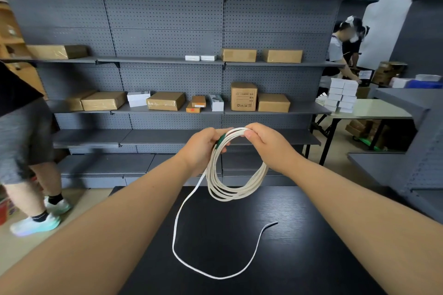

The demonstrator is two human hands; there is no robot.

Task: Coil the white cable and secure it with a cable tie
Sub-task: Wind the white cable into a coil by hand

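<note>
The white cable hangs in several loops from both my hands above the black table. My left hand grips the top left of the coil, where something green shows between its fingers. My right hand pinches the top of the coil just to the right. A loose tail of the cable runs down from the coil, curves over the table and ends near the table's middle right.
Grey pegboard shelving with cardboard boxes stands behind the table. A person walks at the left. Other people stand at a white table with stacked white boxes at the right.
</note>
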